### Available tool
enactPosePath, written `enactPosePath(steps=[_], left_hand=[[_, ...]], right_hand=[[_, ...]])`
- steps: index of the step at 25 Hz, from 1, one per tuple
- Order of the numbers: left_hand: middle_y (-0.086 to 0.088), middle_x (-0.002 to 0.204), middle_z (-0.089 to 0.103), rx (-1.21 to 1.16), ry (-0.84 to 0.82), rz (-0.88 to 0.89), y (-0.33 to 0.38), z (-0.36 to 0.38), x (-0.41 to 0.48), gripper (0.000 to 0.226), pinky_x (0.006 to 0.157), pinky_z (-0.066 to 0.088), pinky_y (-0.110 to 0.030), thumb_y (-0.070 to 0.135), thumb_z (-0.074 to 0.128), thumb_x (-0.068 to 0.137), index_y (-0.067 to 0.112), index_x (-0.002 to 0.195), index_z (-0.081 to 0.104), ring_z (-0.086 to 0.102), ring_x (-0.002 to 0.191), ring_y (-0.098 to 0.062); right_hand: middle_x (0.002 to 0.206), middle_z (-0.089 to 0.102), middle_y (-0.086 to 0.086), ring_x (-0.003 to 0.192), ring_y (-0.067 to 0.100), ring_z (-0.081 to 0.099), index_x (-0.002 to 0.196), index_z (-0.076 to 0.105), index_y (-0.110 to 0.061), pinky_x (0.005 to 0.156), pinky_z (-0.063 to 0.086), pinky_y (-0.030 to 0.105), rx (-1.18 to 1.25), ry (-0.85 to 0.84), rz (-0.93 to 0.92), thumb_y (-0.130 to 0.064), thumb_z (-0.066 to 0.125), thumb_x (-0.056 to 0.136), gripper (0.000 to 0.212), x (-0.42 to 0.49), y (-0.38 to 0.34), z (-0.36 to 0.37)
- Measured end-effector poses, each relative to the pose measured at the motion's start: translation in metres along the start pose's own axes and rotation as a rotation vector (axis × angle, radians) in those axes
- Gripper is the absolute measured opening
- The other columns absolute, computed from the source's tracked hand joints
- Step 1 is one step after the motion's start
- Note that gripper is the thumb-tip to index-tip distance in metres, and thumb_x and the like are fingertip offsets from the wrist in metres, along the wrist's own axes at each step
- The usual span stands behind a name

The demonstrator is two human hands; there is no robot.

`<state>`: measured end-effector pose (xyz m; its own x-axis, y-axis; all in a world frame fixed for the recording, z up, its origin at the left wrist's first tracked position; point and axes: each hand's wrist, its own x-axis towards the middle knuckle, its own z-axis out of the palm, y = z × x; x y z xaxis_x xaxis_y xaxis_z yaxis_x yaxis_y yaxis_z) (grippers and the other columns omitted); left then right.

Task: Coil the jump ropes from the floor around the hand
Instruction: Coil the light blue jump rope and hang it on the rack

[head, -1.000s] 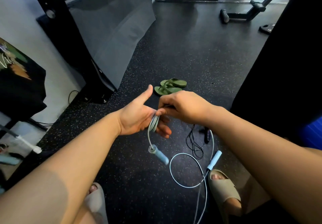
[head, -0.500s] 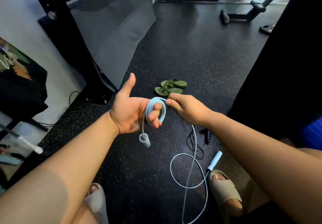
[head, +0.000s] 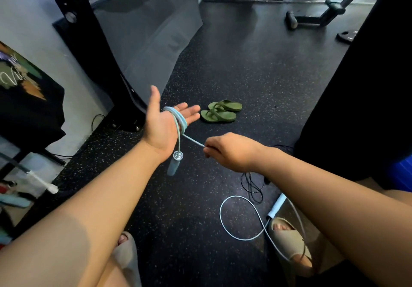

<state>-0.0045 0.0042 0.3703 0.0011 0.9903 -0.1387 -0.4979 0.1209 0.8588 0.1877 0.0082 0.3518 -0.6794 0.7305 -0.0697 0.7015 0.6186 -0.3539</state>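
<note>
A light blue jump rope is wound in a few loops round the fingers of my left hand, which is held out palm up with fingers straight and thumb raised. One blue handle dangles below that wrist. My right hand pinches the rope a short way from the coil and holds it taut. The slack rope loops on the floor to its other blue handle by my right foot. A black jump rope lies in a heap on the floor under my right forearm.
Green flip-flops lie on the black speckled floor ahead. A dark rack post and grey panel stand at left, a black bag or pillar at right. Gym machines are at the back. My sandalled feet are below.
My left hand has opened flat and turned palm up, with the coil now round its straight fingers. My right hand moved down and right, drawing the rope taut. The hanging handle swung lower.
</note>
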Motion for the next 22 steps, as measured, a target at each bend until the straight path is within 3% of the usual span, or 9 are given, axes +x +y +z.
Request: enactPosePath(steps=[3,5,7,10,14,18,22], left_hand=[[-0.022,0.113,0.072,0.460,-0.063,-0.161,-0.011,0.001,-0.005,0.112,0.107,0.046,-0.036,0.083,0.002,0.088,-0.007,0.137,0.048,0.071,0.108,-0.026],[-0.028,0.109,0.072,0.625,-0.233,-0.342,-0.010,0.005,-0.010,0.124,0.093,0.052,-0.030,0.086,-0.009,0.081,-0.005,0.119,0.066,0.070,0.106,-0.035],[-0.028,0.093,0.071,0.670,-0.382,-0.460,-0.007,0.007,-0.016,0.126,0.090,0.052,-0.036,0.091,-0.011,0.073,0.001,0.090,0.075,0.071,0.092,-0.041],[-0.014,0.061,0.062,0.510,-0.471,-0.552,-0.001,0.009,-0.023,0.114,0.075,0.057,-0.038,0.096,-0.004,0.067,0.001,0.075,0.060,0.064,0.060,-0.033],[-0.006,0.045,0.049,0.256,-0.498,-0.506,0.005,0.006,-0.028,0.110,0.076,0.048,-0.040,0.100,-0.004,0.061,0.006,0.071,0.053,0.058,0.050,-0.028],[-0.007,0.056,0.055,-0.017,-0.385,-0.401,0.007,0.003,-0.027,0.113,0.078,0.051,-0.035,0.104,0.006,0.061,0.005,0.077,0.059,0.056,0.066,-0.029],[-0.015,0.090,0.070,-0.260,-0.282,-0.226,0.010,0.000,-0.023,0.112,0.098,0.053,-0.041,0.100,0.024,0.065,0.002,0.104,0.059,0.068,0.100,-0.038]], right_hand=[[0.089,0.068,0.003,0.080,0.027,0.062,0.101,0.062,-0.022,0.063,0.049,0.038,-0.202,0.159,-0.119,-0.046,0.043,0.102,0.032,0.004,-0.007,-0.010],[0.087,0.067,-0.001,0.077,0.022,0.061,0.095,0.063,-0.020,0.060,0.045,0.035,-0.177,0.256,-0.200,-0.047,0.049,0.099,0.031,0.006,-0.003,-0.020],[0.081,0.064,-0.005,0.073,0.015,0.055,0.087,0.063,-0.017,0.060,0.041,0.032,-0.086,0.303,-0.264,-0.048,0.056,0.096,0.033,0.009,0.005,-0.027],[0.073,0.057,-0.005,0.067,0.008,0.046,0.081,0.062,-0.014,0.060,0.038,0.026,0.083,0.340,-0.335,-0.048,0.059,0.094,0.036,0.013,0.017,-0.024],[0.064,0.043,0.000,0.061,0.008,0.038,0.072,0.051,-0.007,0.057,0.036,0.033,0.408,0.340,-0.131,-0.039,0.054,0.100,0.043,0.011,0.024,-0.012],[0.056,0.046,-0.014,0.053,0.002,0.041,0.072,0.054,-0.019,0.054,0.036,0.025,0.533,0.275,0.073,-0.038,0.046,0.104,0.037,0.013,0.023,0.005],[0.053,0.055,-0.013,0.048,-0.001,0.052,0.085,0.062,-0.021,0.056,0.039,0.026,0.507,0.124,0.157,-0.037,0.043,0.105,0.032,0.020,0.016,0.019]])
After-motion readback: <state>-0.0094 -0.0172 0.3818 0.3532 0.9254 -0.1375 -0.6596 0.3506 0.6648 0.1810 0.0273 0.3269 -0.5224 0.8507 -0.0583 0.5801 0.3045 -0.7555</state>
